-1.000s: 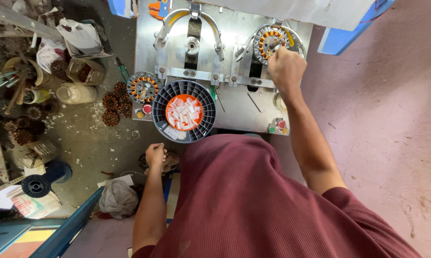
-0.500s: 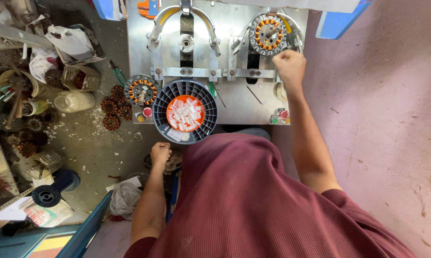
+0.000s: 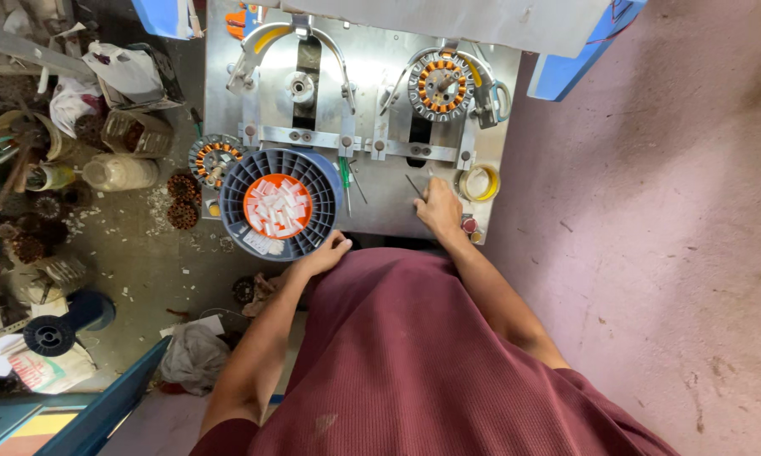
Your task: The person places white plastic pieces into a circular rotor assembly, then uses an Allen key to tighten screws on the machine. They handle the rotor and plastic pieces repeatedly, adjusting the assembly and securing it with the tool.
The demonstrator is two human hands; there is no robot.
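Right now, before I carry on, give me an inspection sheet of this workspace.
Surface: steel work plate, scuffed, with two fixtures bolted on.
Job's things: wound stator sits in the right fixture; left fixture holds none; second stator at the plate's left edge; round slotted bin with white slips on an orange centre.
Clutter: tape roll, green-handled tool, jars, bags and spools on the floor to the left.
Grips: left hand rests at the bin's rim, holding nothing; right hand lies on the plate by a thin tool.
Cables: nothing seen clearly.
Surroundings: pink floor to the right, blue frame parts.
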